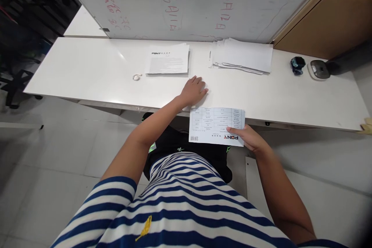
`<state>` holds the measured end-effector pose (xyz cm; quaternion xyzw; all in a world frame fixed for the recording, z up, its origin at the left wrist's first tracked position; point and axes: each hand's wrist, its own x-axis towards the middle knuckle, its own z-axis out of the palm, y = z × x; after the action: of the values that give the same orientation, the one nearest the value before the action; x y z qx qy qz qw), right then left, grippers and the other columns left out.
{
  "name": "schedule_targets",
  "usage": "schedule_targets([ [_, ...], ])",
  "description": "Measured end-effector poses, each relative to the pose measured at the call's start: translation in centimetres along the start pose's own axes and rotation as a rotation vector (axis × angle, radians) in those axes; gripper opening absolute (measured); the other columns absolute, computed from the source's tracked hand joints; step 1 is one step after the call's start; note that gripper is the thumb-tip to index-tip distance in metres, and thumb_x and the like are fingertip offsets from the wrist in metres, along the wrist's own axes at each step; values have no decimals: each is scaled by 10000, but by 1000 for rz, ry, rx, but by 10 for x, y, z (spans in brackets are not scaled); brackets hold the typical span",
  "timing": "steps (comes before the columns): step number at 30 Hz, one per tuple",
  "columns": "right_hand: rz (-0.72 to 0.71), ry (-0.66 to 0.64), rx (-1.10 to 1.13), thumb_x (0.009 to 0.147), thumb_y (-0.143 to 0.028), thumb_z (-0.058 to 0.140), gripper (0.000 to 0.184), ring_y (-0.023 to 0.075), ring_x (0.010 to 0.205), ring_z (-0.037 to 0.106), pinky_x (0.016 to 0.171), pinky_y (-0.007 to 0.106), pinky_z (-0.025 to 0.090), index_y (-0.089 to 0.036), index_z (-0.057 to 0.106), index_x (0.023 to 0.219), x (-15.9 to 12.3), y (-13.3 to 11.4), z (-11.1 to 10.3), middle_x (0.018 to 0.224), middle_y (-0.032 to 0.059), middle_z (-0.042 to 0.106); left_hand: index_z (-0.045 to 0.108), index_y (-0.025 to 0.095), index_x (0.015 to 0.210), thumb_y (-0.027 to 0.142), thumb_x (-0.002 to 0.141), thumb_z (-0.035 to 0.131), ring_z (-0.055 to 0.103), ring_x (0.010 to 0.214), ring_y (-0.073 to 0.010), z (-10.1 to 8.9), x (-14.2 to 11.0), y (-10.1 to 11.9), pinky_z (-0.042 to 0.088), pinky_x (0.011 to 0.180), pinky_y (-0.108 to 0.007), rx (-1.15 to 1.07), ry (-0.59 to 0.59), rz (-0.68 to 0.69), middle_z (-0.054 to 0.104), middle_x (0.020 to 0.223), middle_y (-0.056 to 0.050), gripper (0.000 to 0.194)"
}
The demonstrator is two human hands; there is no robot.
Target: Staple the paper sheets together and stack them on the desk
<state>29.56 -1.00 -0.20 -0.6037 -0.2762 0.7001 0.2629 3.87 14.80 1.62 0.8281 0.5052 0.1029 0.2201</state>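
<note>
My right hand (pixel 250 136) grips a printed paper sheet (pixel 216 126) by its right edge, thumb on top. The sheet carries a table, a PONY logo and a code in one corner, and it overhangs the desk's front edge. Palm down, my left hand (pixel 194 91) rests on the white desk just beyond the sheet, fingers stretched out and somewhat apart, holding nothing. Beyond that hand, to its left, lies a neat stack of printed papers (pixel 168 62) with a PONY heading. A looser, uneven paper pile (pixel 241 55) lies farther right.
A whiteboard (pixel 197 4) with red writing stands along the back of the white desk (pixel 95 69). A small white looped item (pixel 136 77) lies at left. On the right are a dark watch (pixel 297 64), a white-and-black device (pixel 319 69) and a cardboard box (pixel 314 27).
</note>
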Motion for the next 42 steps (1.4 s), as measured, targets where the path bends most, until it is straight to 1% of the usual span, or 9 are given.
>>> schedule_targets([
  [3, 4, -5, -3, 688, -337, 845, 499, 311, 973, 711, 905, 504, 572, -190, 695, 1141, 1, 2, -1, 1059, 110, 744, 554, 117, 1297, 423, 959, 370, 221, 1469, -309, 1, 0, -1, 152, 1208, -471, 13, 3, 6, 386, 1533, -145, 491],
  [10, -25, 8, -6, 686, -331, 837, 400, 319, 992, 705, 924, 512, 559, -180, 719, 1038, -2, -1, 2, 1050, 112, 745, 555, 157, 1297, 426, 941, 396, 225, 1465, -302, 5, 2, -5, 105, 1217, -474, -47, 13, 22, 390, 1536, -107, 473],
  [15, -4, 15, 7, 697, -324, 830, 433, 336, 1004, 700, 915, 533, 561, -178, 714, 1088, -7, -1, 3, 1052, 120, 743, 563, 147, 1290, 415, 941, 407, 249, 1457, -311, 4, 2, -4, 140, 1209, -478, -33, 18, 18, 410, 1521, -118, 467],
  [19, 26, 17, 20, 699, -322, 832, 470, 328, 997, 704, 910, 521, 568, -184, 701, 1130, -10, 0, 4, 1088, 121, 734, 570, 136, 1284, 407, 943, 415, 267, 1446, -322, 4, 2, -4, 164, 1200, -480, -19, 24, 23, 417, 1514, -126, 462],
  [23, 25, 29, 32, 693, -310, 836, 458, 314, 971, 713, 900, 502, 579, -188, 706, 1115, -10, 1, 6, 1096, 115, 733, 569, 162, 1286, 403, 940, 434, 273, 1444, -308, 3, 2, -3, 159, 1204, -464, -21, 22, 22, 423, 1514, -99, 443],
  [30, 1, 19, 49, 679, -324, 844, 440, 318, 938, 721, 863, 492, 595, -181, 718, 1077, -11, 2, 8, 1046, 117, 746, 569, 125, 1285, 392, 929, 436, 278, 1435, -332, 2, 2, -2, 141, 1204, -486, -55, 10, 17, 411, 1512, -143, 465],
  [36, 20, 35, 64, 685, -295, 842, 461, 312, 955, 717, 894, 499, 580, -186, 706, 1113, -10, 2, 8, 1078, 115, 738, 570, 174, 1294, 425, 912, 454, 283, 1432, -317, 3, 3, -4, 162, 1208, -469, -82, 5, 22, 426, 1508, -108, 471],
  [40, 45, 8, 60, 706, -301, 833, 480, 303, 980, 711, 913, 496, 573, -199, 691, 1153, -11, 2, 7, 1124, 109, 725, 568, 142, 1292, 425, 913, 445, 272, 1438, -319, 1, 3, -4, 195, 1200, -464, -64, -3, 34, 412, 1515, -132, 488],
  [42, 48, 15, 64, 713, -290, 825, 471, 304, 978, 712, 915, 501, 571, -195, 690, 1155, -11, 2, 8, 1120, 111, 726, 565, 130, 1294, 424, 917, 438, 275, 1438, -319, 1, 3, -3, 201, 1199, -461, -46, -5, 34, 406, 1517, -144, 494],
])
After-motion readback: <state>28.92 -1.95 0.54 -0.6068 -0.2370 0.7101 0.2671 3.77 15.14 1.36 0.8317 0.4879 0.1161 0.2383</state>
